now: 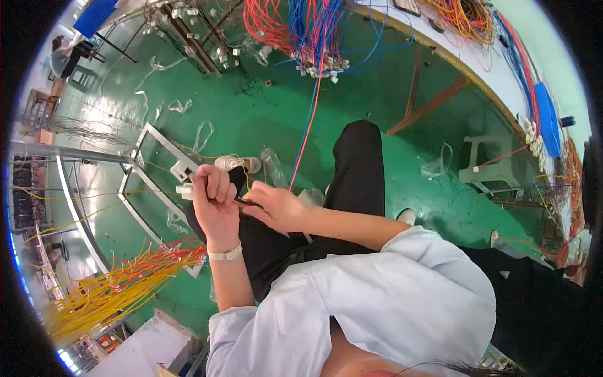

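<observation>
Yellow and orange wires: a long bundle (pixel 125 286) slung at far left, running toward my left forearm
Pale metal frame: an angled frame (pixel 149 235) standing on the green floor (pixel 402 157), left of my knees
White connector: a small white connector (pixel 185 190) jutting out at the thumb side of my left hand
Left hand: my left hand (pixel 217 193) is curled into a fist, fingers folded in around the connector's inner end; the exact grip is hidden
Wristband: a pale band (pixel 225 254) round my left wrist
Dark slim piece: a dark slim piece (pixel 245 202) spans the two hands
Right hand: my right hand (pixel 276 207) has its fingers closed on that piece, no gap noted
Red and blue strands: a pair of strands (pixel 306 135) drops from the hanging wire bundle (pixel 317 31) to behind my right hand
Table: a long table (pixel 502 78) curves along upper right, wires on it
Stool: a pale stool (pixel 493 154) near the table's edge
</observation>
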Motion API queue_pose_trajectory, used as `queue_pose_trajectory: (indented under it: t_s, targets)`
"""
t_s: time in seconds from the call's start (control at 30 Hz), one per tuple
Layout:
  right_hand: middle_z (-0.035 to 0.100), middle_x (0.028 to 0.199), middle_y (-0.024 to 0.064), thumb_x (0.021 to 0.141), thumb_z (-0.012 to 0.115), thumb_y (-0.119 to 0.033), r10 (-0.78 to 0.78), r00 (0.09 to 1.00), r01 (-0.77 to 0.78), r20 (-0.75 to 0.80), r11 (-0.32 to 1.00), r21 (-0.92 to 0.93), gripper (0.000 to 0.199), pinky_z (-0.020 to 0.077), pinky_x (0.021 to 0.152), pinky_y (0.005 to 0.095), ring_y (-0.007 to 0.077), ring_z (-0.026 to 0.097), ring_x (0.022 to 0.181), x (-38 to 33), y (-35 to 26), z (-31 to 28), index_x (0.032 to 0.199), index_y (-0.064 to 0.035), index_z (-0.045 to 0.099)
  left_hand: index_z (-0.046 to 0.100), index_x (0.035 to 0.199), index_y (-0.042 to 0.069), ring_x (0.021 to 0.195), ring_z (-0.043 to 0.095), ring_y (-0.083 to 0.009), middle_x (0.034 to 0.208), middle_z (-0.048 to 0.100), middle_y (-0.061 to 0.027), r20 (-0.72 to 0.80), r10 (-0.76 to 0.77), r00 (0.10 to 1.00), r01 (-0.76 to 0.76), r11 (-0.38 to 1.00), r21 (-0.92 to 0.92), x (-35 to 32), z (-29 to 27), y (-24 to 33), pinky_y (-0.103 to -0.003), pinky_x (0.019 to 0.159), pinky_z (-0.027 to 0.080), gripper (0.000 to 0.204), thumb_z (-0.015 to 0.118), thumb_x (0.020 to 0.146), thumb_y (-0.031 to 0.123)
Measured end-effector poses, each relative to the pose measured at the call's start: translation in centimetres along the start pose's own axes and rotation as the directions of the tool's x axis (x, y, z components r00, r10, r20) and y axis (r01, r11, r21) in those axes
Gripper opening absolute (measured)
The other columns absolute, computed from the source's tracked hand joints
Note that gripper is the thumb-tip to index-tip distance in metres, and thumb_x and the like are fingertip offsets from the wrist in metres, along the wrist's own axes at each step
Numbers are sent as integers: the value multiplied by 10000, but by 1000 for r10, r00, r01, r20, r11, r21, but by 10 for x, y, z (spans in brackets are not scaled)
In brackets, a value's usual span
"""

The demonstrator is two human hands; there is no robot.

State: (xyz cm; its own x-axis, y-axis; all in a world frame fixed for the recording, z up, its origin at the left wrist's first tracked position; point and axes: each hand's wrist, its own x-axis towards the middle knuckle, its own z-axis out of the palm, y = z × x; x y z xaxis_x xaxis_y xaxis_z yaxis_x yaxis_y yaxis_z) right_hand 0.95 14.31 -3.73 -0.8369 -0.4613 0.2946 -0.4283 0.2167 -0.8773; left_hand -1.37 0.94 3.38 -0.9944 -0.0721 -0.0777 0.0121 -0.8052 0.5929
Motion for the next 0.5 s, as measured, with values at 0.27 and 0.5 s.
queue_pose_trajectory:
  t_s: [0.27, 0.5]
  targets:
    - [513, 964, 115, 705, 759, -264, -290, 957, 289, -11, 957, -36, 370, 442, 829, 400, 299, 509, 947, -1, 3, -35, 961, -71, 576, 418, 663, 79, 434, 315, -82, 520, 301, 40, 62, -417, 907, 378, 870, 316, -58, -40, 22, -251, 451, 274, 408, 425, 983, 333]
    - [619, 968, 94, 871, 633, -237, 629, 552, -111, -547, 706, 700, 251, 463, 795, 322, 154, 581, 913, 41, 105, -130, 1003, -27, 595, 350, 644, 158, 370, 127, -75, 434, 183, 78, -105, -471, 876, 413, 844, -342, -141, -110, -12, -252, 385, 143, 436, 305, 1013, 385]
